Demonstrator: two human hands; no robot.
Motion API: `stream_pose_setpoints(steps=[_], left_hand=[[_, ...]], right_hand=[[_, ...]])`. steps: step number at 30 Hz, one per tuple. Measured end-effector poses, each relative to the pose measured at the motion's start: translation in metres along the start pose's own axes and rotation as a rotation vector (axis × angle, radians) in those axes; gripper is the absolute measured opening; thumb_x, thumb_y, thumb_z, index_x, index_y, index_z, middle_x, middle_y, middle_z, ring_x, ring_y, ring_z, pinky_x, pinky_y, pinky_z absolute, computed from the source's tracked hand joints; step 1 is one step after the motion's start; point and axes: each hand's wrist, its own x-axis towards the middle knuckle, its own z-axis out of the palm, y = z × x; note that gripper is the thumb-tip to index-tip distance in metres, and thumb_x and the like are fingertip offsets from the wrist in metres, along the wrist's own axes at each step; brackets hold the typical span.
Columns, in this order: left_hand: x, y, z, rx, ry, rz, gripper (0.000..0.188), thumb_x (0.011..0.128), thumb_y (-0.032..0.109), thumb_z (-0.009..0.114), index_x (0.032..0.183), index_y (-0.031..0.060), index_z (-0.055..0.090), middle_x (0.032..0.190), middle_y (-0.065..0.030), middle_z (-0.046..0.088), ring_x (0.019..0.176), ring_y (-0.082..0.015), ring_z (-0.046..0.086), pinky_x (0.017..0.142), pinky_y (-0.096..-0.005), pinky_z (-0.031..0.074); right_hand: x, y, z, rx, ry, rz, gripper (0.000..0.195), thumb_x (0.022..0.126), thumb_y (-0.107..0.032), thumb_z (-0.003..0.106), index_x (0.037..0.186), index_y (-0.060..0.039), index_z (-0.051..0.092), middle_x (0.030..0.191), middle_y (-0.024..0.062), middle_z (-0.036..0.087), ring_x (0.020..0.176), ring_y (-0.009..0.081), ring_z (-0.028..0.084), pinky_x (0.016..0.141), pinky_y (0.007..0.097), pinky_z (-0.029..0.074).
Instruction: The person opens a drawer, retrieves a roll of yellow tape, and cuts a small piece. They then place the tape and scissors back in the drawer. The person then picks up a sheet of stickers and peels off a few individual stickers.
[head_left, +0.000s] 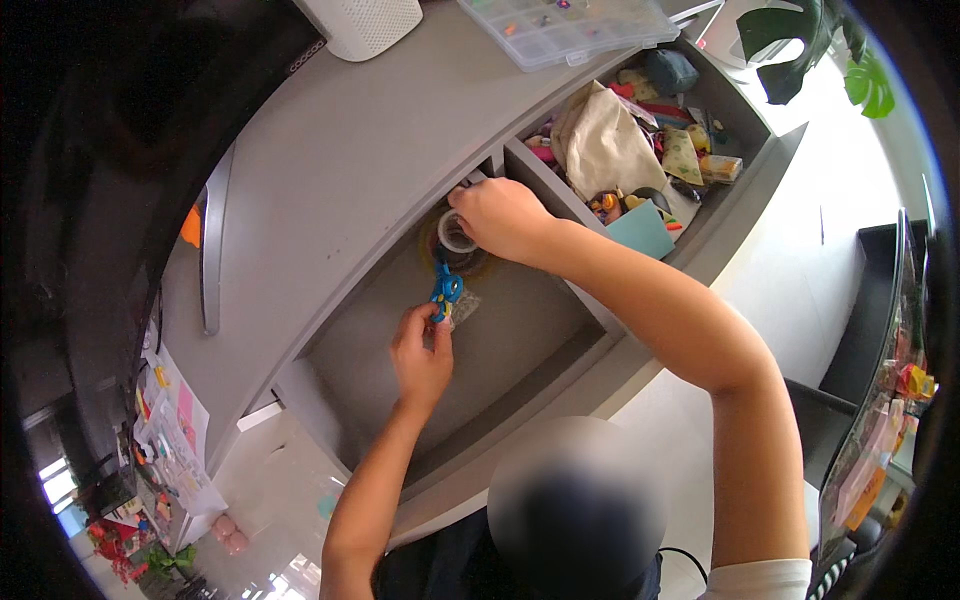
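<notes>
My left hand (424, 360) holds a pair of small blue scissors (448, 288) by one end, over the grey left compartment of an open drawer (525, 375). My right hand (495, 214) reaches into that compartment's back corner beside the divider; its fingertips are curled, and whether they grip anything is hidden. Next to them is a white ring-shaped roll, seemingly tape (454, 232), on top of larger yellowish and brownish rolls partly hidden beneath. A small clear plastic piece (466, 309) lies on the drawer floor near the scissors.
The right compartment holds a beige cloth (607, 142), a light-blue box or card (643, 229) and mixed small items. On the desktop (337, 165) above stand a clear divided plastic case (570, 30) and a white perforated device (367, 26). A black chair (840, 360) is at the right.
</notes>
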Motion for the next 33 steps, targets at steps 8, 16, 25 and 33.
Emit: stream_pose_setpoints(steps=[8,16,25,33], left_hand=[[-0.005,0.002,0.003,0.060,0.041,0.154,0.018,0.084,0.004,0.065,0.100,-0.0007,0.059,0.089,-0.0134,0.061,0.074,-0.0238,0.061,0.066,-0.0333,0.049],[-0.001,0.002,0.011,0.070,-0.043,0.147,0.018,0.085,0.001,0.064,0.102,0.0001,0.058,0.091,-0.0149,0.062,0.078,-0.0265,0.063,0.068,-0.0334,0.051],[-0.001,0.010,0.009,0.089,0.040,0.247,0.022,0.080,-0.004,0.064,0.100,0.0015,0.058,0.092,-0.0153,0.062,0.078,-0.0314,0.063,0.067,-0.0367,0.051],[-0.002,0.008,0.009,0.097,0.006,0.233,0.021,0.084,-0.001,0.065,0.104,0.0000,0.059,0.092,-0.0148,0.062,0.080,-0.0264,0.063,0.071,-0.0326,0.051]], right_hand=[[-0.012,0.016,-0.060,0.533,-0.418,-0.028,0.024,0.085,-0.016,0.063,0.102,0.0003,0.065,0.082,0.0148,0.067,0.074,0.0254,0.069,0.061,0.0375,0.054],[-0.026,0.103,-0.064,-0.044,0.095,0.280,0.014,0.079,-0.014,0.057,0.086,-0.0098,0.069,0.089,0.0158,0.067,0.087,0.0354,0.064,0.072,0.0455,0.051],[-0.019,0.093,-0.058,-0.459,-0.101,0.518,0.023,0.089,-0.020,0.053,0.101,-0.0127,0.072,0.100,0.0080,0.071,0.095,0.0271,0.069,0.074,0.0377,0.056],[-0.022,0.110,-0.020,-0.377,-0.159,0.227,0.020,0.087,-0.015,0.052,0.092,-0.0075,0.070,0.093,0.0157,0.070,0.089,0.0308,0.069,0.072,0.0424,0.055]])
